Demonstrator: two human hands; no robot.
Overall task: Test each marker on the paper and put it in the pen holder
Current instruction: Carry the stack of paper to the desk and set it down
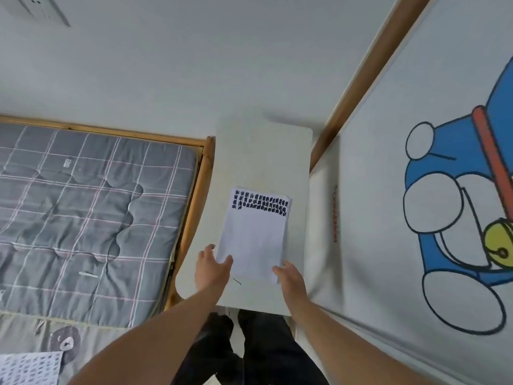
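Observation:
A small stack of white paper point(254, 237) lies on a narrow white table point(263, 151), with rows of dark marker strokes across its far end. My left hand point(211, 269) touches the paper's near left corner with its thumb on the sheet. My right hand point(290, 276) rests at the near right corner, fingers relaxed. Neither hand holds a marker. No marker or pen holder is in view.
A bed with a grey plaid mattress point(83, 212) in a wooden frame stands left of the table. On the right is a white bed cover with a blue cartoon figure point(458, 218). Another marked sheet point(27, 368) lies at the bottom left. A short pen mark point(237, 281) is on the table.

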